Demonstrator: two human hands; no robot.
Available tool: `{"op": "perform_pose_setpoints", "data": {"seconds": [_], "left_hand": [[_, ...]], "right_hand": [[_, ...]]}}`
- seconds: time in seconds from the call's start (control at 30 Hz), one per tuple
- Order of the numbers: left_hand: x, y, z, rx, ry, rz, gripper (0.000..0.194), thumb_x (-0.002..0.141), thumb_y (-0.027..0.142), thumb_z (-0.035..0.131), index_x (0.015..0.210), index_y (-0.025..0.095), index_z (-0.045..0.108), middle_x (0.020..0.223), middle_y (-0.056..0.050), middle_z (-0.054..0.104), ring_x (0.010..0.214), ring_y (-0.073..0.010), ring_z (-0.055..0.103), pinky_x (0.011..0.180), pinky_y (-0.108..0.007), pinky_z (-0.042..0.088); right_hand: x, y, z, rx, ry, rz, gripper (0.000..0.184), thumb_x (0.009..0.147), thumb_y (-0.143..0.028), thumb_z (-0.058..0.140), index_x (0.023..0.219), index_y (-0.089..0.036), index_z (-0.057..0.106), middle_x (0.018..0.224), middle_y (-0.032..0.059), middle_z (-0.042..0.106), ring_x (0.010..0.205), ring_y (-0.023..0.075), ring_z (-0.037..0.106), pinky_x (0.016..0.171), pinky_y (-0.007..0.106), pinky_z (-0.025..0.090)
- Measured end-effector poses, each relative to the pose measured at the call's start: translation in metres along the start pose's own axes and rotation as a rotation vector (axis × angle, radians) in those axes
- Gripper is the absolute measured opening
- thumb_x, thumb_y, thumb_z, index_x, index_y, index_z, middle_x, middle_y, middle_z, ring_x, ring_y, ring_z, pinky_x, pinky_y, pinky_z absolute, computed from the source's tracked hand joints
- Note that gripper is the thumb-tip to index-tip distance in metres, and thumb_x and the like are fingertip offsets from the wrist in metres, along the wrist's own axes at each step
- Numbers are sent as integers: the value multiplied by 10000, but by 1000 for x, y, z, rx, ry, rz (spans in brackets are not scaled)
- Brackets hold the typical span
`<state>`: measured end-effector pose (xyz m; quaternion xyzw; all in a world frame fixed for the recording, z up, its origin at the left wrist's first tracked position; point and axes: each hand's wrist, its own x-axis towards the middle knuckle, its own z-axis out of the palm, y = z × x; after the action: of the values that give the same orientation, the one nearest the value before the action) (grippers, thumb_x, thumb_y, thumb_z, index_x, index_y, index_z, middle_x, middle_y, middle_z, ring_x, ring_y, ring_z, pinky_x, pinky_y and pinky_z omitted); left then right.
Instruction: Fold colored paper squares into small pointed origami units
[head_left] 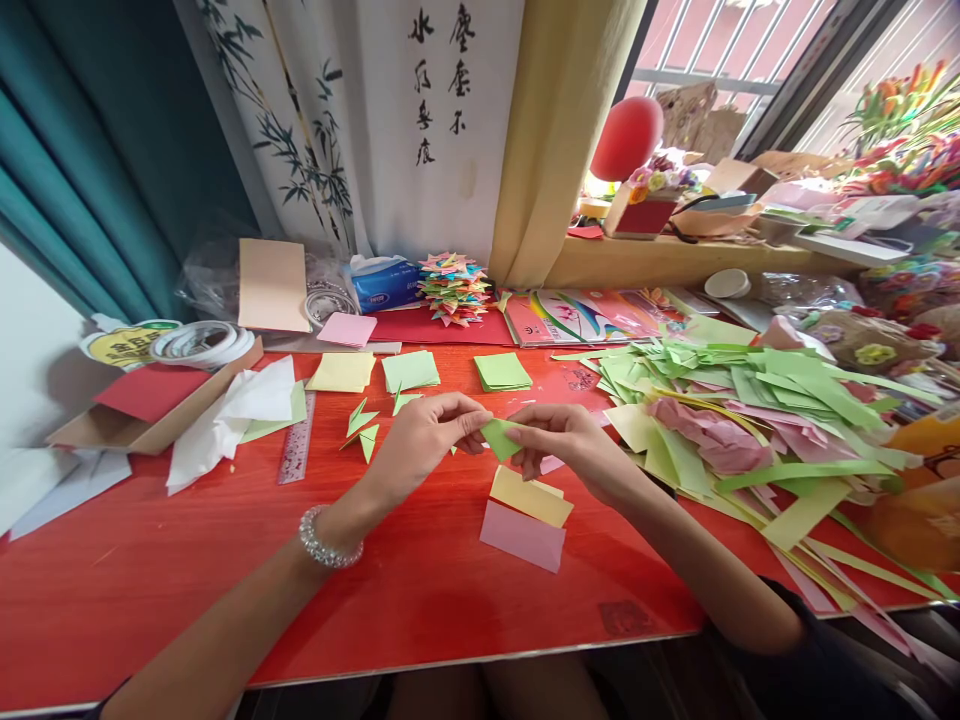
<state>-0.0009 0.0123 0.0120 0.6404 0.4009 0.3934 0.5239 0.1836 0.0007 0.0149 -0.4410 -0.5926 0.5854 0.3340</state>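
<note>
A small folded piece of green paper (498,438) is pinched between my two hands above the red table. My left hand (431,435), with a beaded bracelet at the wrist, grips its left corner. My right hand (559,440) has thumb and fingers closed on its right side. Just below lie a folded yellow paper (531,495) and a folded pink paper (523,535). Several small folded green pieces (364,430) sit left of my left hand. Behind the hands are square stacks of yellow paper (341,372), pale green paper (411,371) and brighter green paper (502,372).
Paper strips (780,420) pile up at the right. A ruler (297,440), white tissue (232,425) and a cardboard tray (150,425) with tape rolls (202,343) lie left. Toward the back stand a multicoloured paper ornament (454,290) and a blue tissue pack (384,285).
</note>
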Motion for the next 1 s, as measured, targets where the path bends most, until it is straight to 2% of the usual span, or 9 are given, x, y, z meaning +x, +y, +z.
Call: {"op": "perform_pose_setpoints", "data": {"seconds": [0.17,0.3,0.37,0.47,0.57,0.7,0.87,1.0], "left_hand": [[-2,-1,3,150,39,52,200,784,361,547,751,175,611,623,-6,603,619,-138,579,621,-259,458],[-1,-4,6,47,27,16,184,766,357,567,824,183,575,672,6,587,634,-129,568,625,-258,450],[-1,-6,7,14,9,-17,188,748,353,589,800,174,570,677,3,589,633,-127,562,624,-258,445],[-1,-8,7,21,21,-38,196,732,346,605,701,158,562,623,2,578,599,-122,538,601,-251,419],[-1,-8,8,-36,50,-28,184,721,331,614,702,157,558,614,12,556,579,-113,518,586,-242,407],[-1,-7,10,-11,16,-27,179,748,334,578,724,157,564,664,2,555,631,-118,504,610,-245,405],[0,-8,6,208,42,17,216,784,366,521,680,177,539,612,20,502,596,-118,461,578,-249,373],[0,-8,5,196,-4,13,221,804,385,477,739,187,550,640,9,534,604,-130,505,579,-253,390]], "right_hand": [[1,2,3,-58,-98,43,293,704,-394,636,654,-105,654,606,59,654,522,133,613,535,249,491],[3,4,7,63,-41,52,269,704,-377,642,686,-109,649,626,50,660,514,123,615,535,247,504],[2,4,9,73,-21,47,264,699,-376,646,692,-112,649,634,45,659,529,122,617,552,251,509],[1,1,10,12,-53,68,268,667,-377,672,688,-111,650,628,42,655,541,126,615,567,260,509],[1,1,11,-2,-78,75,275,660,-382,677,676,-110,643,585,31,639,508,125,604,533,250,493],[2,6,13,21,-46,55,284,699,-398,640,667,-116,622,613,35,637,535,134,615,538,246,485],[0,9,10,-226,39,-77,260,726,-413,612,744,-154,623,685,36,633,634,148,613,588,256,473],[-1,10,9,-250,94,-150,248,784,-408,543,788,-170,615,682,25,616,611,137,599,561,244,453]]}}
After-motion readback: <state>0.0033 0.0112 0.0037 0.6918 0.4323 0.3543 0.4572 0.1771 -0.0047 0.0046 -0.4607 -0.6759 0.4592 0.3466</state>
